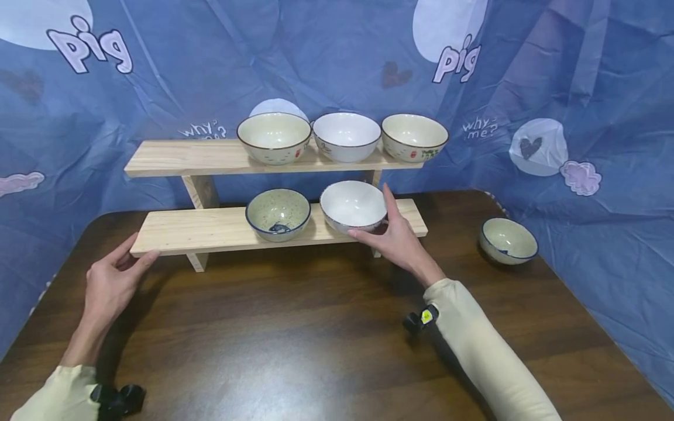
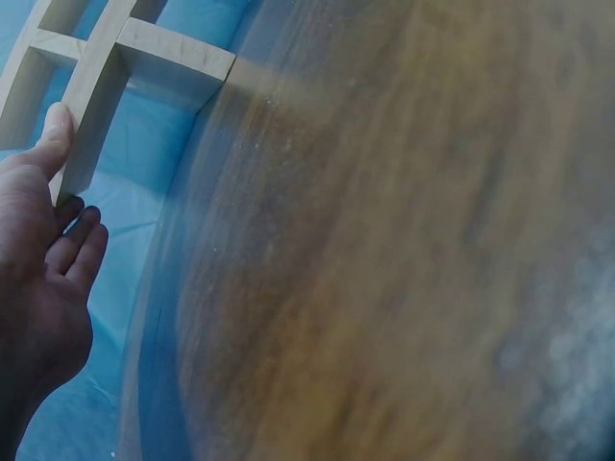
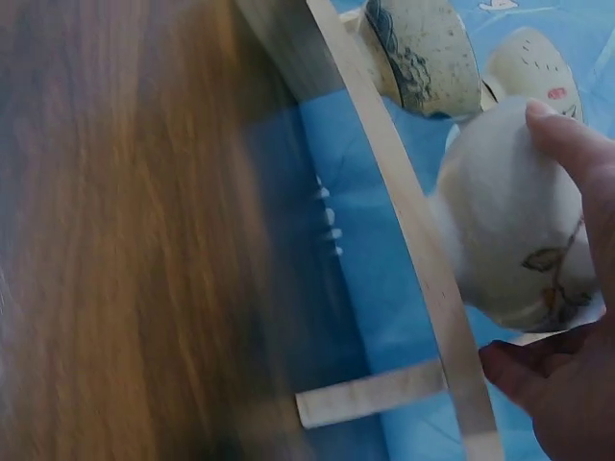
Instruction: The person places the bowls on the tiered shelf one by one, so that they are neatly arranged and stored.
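Note:
My left hand (image 1: 110, 283) grips the left end of the lower board of a two-tier wooden shelf (image 1: 179, 231); the left wrist view shows its thumb and fingers on opposite sides of the wood. My right hand (image 1: 400, 240) holds a white bowl (image 1: 354, 204) by its right side at the lower board. In the right wrist view, a flower pattern marks the outside of this white bowl (image 3: 519, 221). Just left of it on the same board sits a speckled green bowl (image 1: 279, 211) with a blue rim. Whether the white bowl rests fully on the board, I cannot tell.
Along the upper board stand a cream bowl (image 1: 274, 137), a white bowl (image 1: 347, 136) and another cream bowl (image 1: 416, 137). A blue-rimmed green bowl (image 1: 508, 241) is on the brown table (image 1: 295, 327) at the right. Blue printed cloth (image 1: 326, 52) hangs behind.

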### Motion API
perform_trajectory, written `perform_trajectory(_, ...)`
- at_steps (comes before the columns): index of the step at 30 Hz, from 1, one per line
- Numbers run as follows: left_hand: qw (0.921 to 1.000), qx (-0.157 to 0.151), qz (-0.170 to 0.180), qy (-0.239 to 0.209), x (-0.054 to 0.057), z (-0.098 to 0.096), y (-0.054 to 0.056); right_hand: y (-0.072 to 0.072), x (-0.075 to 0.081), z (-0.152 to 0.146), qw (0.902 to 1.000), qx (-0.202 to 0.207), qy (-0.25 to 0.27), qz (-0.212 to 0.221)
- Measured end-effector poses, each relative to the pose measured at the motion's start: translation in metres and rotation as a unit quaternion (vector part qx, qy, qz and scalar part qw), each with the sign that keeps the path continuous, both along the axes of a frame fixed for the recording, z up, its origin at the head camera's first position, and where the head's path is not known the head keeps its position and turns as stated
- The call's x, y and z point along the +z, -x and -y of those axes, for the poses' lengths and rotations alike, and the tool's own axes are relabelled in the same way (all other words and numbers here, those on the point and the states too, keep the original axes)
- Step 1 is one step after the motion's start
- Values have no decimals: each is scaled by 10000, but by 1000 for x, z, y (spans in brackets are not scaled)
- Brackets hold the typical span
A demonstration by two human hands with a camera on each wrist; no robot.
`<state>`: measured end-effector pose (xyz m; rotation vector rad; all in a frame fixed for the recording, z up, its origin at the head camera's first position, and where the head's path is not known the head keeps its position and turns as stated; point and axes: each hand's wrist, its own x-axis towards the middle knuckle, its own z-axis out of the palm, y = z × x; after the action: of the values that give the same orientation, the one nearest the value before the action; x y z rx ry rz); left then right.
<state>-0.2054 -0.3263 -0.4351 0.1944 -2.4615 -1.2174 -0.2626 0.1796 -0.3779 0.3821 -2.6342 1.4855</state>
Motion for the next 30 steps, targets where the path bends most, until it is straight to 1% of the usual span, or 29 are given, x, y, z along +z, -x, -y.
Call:
perform_trajectory(5,10000,10,-36,-58,-1,0,-1,-4,3,-11,9998,156,130,-49)
perform_trajectory(8,10000,18,-3,-78,-1,0,0,-9,4,-22,9997,135,167,-108)
perform_trajectory(10,10000,38,36,-72,-1,0,0,-14,3,-32,9998,30,105,-194)
perform_trajectory(14,9999,81,134,-37,0,1,0,-22,-4,-53,9992,-170,89,-340)
perform_trajectory(18,9999,77,146,-11,0,1,0,-34,-11,-73,9984,-409,32,-402)
perform_trajectory(24,9999,65,124,19,1,0,0,-57,-25,-104,9958,-776,-354,-331)
perform_trajectory(30,9998,43,203,59,1,1,0,-80,-38,-139,9893,-1219,-746,-294)
